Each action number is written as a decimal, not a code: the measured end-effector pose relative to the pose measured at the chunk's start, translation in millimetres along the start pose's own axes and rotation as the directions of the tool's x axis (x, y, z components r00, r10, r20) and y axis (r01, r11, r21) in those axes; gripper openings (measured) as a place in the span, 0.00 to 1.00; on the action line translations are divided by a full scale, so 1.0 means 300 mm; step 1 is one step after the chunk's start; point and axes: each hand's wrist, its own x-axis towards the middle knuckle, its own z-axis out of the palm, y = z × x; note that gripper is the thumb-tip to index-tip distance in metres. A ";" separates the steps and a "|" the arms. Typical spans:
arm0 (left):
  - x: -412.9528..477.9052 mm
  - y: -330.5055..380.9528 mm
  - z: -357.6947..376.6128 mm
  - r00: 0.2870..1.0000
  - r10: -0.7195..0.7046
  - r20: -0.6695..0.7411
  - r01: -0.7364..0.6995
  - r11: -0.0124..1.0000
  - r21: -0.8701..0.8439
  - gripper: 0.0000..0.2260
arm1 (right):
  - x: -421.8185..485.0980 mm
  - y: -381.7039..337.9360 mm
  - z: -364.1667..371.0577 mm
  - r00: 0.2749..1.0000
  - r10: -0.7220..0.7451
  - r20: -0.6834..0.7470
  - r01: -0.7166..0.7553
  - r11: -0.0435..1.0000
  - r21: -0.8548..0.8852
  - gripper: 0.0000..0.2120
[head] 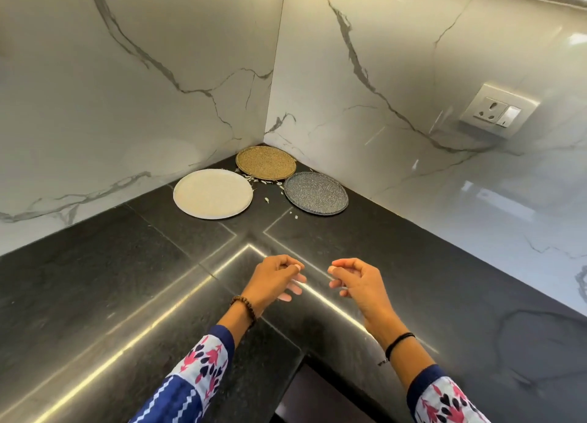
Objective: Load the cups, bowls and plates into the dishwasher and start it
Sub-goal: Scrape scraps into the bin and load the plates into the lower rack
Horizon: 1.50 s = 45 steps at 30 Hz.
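Three flat plates lie in the far corner of the black counter (pixel 95 295): a white plate (pixel 212 193) on the left, a tan speckled plate (pixel 265 162) at the back, a grey-blue speckled plate (pixel 315 193) on the right. My left hand (pixel 276 279) and my right hand (pixel 355 279) hover side by side above the counter, well short of the plates. Both have loosely curled fingers and hold nothing. No dishwasher, cups or bowls are in view.
Small white crumbs (pixel 263 182) are scattered between the plates. Marble walls meet behind them, with a wall socket (pixel 498 111) on the right wall. The counter's inner front edge (pixel 298 359) lies just under my forearms.
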 end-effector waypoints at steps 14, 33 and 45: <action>0.356 0.060 0.006 0.996 -0.018 -0.086 0.017 1.000 -0.004 0.07 | 0.383 -0.010 -0.081 1.000 0.014 0.004 -0.014 0.998 -0.067 0.05; 1.030 0.110 0.001 0.840 -0.012 -0.542 0.222 0.920 0.324 0.21 | 1.115 0.050 -0.151 0.996 0.087 -0.026 -0.091 0.940 -0.328 0.27; 0.914 0.116 -0.015 0.814 -0.216 -0.539 0.171 0.976 -0.132 0.14 | 1.032 0.025 -0.206 0.956 0.294 0.029 -0.290 0.952 -0.097 0.20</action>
